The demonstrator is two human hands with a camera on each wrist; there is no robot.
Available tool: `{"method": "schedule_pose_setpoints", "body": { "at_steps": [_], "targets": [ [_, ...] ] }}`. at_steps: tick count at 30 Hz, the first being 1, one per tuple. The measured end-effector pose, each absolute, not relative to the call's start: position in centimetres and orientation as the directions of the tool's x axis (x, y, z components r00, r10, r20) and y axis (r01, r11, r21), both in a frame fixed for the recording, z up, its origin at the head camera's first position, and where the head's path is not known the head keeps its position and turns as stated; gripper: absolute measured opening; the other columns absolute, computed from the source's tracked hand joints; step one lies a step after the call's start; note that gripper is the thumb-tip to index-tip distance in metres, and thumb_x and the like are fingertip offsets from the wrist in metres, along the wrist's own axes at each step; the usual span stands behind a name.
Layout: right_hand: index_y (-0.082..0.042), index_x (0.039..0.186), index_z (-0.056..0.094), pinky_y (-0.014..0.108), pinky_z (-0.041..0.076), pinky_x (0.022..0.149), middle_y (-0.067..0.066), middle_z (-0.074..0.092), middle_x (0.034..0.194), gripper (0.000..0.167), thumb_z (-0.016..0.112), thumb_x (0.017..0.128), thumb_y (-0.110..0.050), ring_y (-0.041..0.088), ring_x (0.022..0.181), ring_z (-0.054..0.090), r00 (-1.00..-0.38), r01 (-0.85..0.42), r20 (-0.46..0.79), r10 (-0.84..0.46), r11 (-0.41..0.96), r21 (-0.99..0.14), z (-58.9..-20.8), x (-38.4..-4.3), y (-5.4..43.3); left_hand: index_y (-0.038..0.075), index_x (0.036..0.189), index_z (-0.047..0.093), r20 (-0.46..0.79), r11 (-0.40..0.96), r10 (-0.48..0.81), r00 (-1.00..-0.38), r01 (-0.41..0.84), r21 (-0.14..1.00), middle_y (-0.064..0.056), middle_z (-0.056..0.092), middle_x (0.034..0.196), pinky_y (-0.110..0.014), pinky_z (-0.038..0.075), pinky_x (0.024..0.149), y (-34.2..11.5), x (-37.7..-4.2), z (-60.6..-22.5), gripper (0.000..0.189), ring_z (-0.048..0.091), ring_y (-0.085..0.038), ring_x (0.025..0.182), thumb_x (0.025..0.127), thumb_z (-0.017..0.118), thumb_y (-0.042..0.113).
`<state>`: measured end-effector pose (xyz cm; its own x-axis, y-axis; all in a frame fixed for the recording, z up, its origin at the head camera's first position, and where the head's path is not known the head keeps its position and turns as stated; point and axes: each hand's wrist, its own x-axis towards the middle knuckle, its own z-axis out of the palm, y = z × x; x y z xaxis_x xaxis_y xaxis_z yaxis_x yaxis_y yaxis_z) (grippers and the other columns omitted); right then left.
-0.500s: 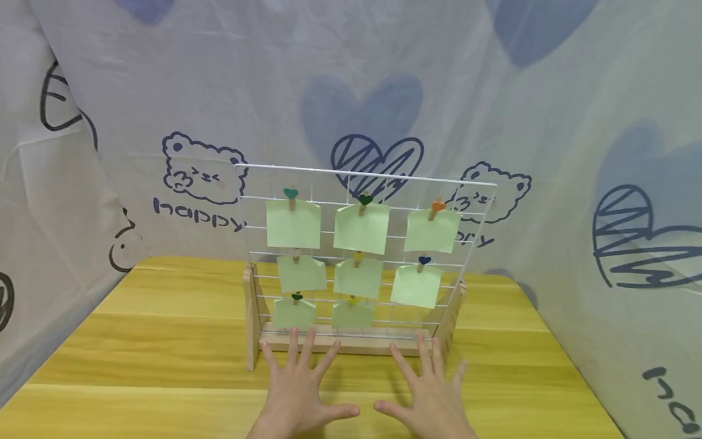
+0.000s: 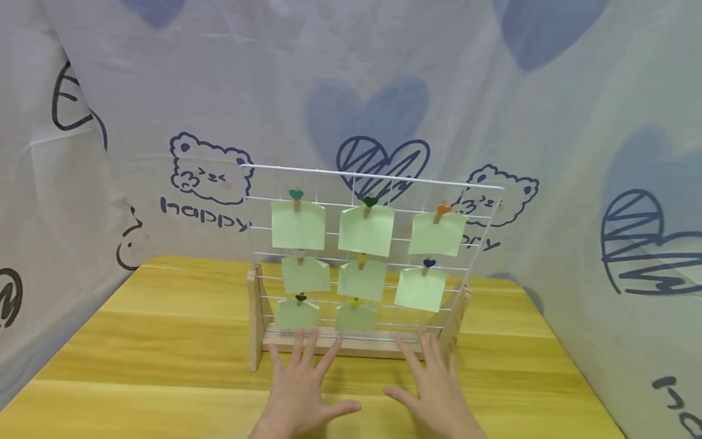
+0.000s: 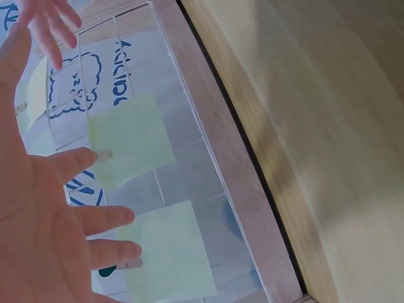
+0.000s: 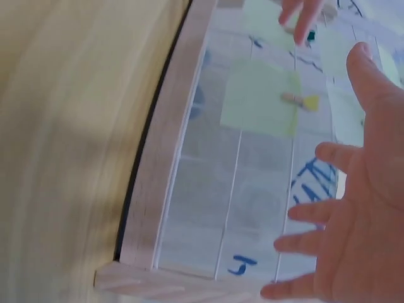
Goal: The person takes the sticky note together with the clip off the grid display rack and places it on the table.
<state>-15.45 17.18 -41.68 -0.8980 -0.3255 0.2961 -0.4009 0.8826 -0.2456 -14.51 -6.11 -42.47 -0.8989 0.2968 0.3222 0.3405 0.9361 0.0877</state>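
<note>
A white wire grid (image 2: 378,177) stands upright in a wooden base (image 2: 356,346) on the table. Several pale green paper notes (image 2: 298,227) hang on it in rows, each held by a small wooden clip with a coloured heart, such as the orange-heart clip (image 2: 442,211). My left hand (image 2: 298,390) is in front of the base with its fingers spread and nothing held. To its right, my right hand (image 2: 439,393) is also spread and holds nothing. In both wrist views the palms face the grid; whether any fingertip touches the base I cannot tell.
The yellow wood-grain table (image 2: 137,353) extends to both sides of the stand. A pale cloth backdrop (image 2: 109,183) printed with hearts and bears hangs behind the table and along its sides.
The head view has shifted slightly, so the stand appears a little further right. My right hand's fingers look somewhat less spread; my left hand looks nearly the same.
</note>
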Motion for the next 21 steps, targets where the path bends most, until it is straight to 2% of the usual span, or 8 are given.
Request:
{"method": "schedule_pose_setpoints", "body": {
  "at_steps": [5, 9, 12, 14, 16, 19, 21],
  "targets": [
    [-0.010, 0.137, 0.036, 0.067, 0.021, 0.090, 0.025, 0.025, 0.139, 0.070, 0.058, 0.081, -0.046, 0.047, 0.123, 0.025, -0.860, -0.465, 0.364, -0.357, 0.842, -0.274, -41.3, -16.2, 17.7, 0.022, 0.137, 0.036, 0.358, 0.926, 0.295, -0.886, 0.357, 0.121, -0.017, 0.034, 0.138, -0.069, 0.013, 0.091, -6.2, -15.0, -42.6, 0.092, 0.025, -0.040, 0.126, 0.066, 0.038, 0.081],
    [-0.007, 0.133, 0.040, 0.062, 0.026, 0.091, 0.023, 0.032, 0.136, 0.066, 0.063, 0.080, -0.038, 0.044, 0.120, 0.031, -0.830, -0.505, 0.410, -0.378, 0.821, -0.266, -41.3, -16.6, 17.7, 0.019, 0.136, 0.038, 0.392, 0.917, 0.293, -0.872, 0.373, 0.144, -0.017, 0.038, 0.135, -0.067, 0.020, 0.090, -6.2, -15.4, -42.7, 0.090, 0.029, -0.039, 0.124, 0.067, 0.045, 0.077],
    [-0.006, 0.131, 0.044, 0.059, 0.030, 0.091, 0.021, 0.040, 0.131, 0.063, 0.066, 0.079, -0.033, 0.041, 0.118, 0.037, -0.809, -0.528, 0.445, -0.383, 0.806, -0.268, -41.3, -17.0, 17.7, 0.017, 0.134, 0.040, 0.412, 0.909, 0.297, -0.862, 0.387, 0.154, -0.017, 0.040, 0.133, -0.065, 0.023, 0.090, -6.2, -15.7, -42.6, 0.088, 0.033, -0.039, 0.122, 0.069, 0.043, 0.076],
    [-0.004, 0.128, 0.047, 0.056, 0.033, 0.090, 0.018, 0.045, 0.126, 0.060, 0.067, 0.078, -0.032, 0.038, 0.115, 0.041, -0.794, -0.545, 0.472, -0.383, 0.793, -0.274, -41.3, -17.2, 17.7, 0.014, 0.132, 0.043, 0.437, 0.900, 0.304, -0.847, 0.405, 0.159, -0.017, 0.042, 0.131, -0.064, 0.026, 0.090, -6.2, -15.9, -42.6, 0.084, 0.036, -0.037, 0.120, 0.072, 0.046, 0.072],
    [-0.004, 0.125, 0.050, 0.052, 0.036, 0.089, 0.016, 0.050, 0.122, 0.057, 0.067, 0.078, -0.031, 0.034, 0.112, 0.045, -0.782, -0.556, 0.495, -0.379, 0.783, -0.279, -41.3, -17.4, 17.7, 0.012, 0.130, 0.045, 0.475, 0.889, 0.313, -0.823, 0.429, 0.159, -0.017, 0.044, 0.129, -0.061, 0.031, 0.088, -6.2, -16.2, -42.7, 0.080, 0.040, -0.036, 0.117, 0.074, 0.048, 0.068],
    [-0.003, 0.120, 0.054, 0.046, 0.041, 0.088, 0.012, 0.054, 0.117, 0.052, 0.067, 0.078, -0.031, 0.027, 0.108, 0.049, -0.763, -0.574, 0.528, -0.374, 0.768, -0.286, -41.3, -17.7, 17.7, 0.007, 0.123, 0.050, 0.573, 0.855, 0.319, -0.755, 0.491, 0.170, -0.017, 0.049, 0.121, -0.057, 0.037, 0.084, -6.1, -16.6, -43.0, 0.072, 0.046, -0.034, 0.111, 0.074, 0.058, 0.059],
    [-0.004, 0.117, 0.056, 0.043, 0.043, 0.086, 0.010, 0.056, 0.114, 0.049, 0.067, 0.078, -0.031, 0.025, 0.105, 0.051, -0.747, -0.587, 0.551, -0.371, 0.757, -0.286, -41.3, -17.7, 17.6, 0.005, 0.119, 0.052, 0.628, 0.834, 0.318, -0.710, 0.525, 0.172, -0.017, 0.052, 0.117, -0.054, 0.040, 0.081, -6.0, -16.8, -43.2, 0.068, 0.048, -0.032, 0.107, 0.074, 0.061, 0.055]
  ]
}}
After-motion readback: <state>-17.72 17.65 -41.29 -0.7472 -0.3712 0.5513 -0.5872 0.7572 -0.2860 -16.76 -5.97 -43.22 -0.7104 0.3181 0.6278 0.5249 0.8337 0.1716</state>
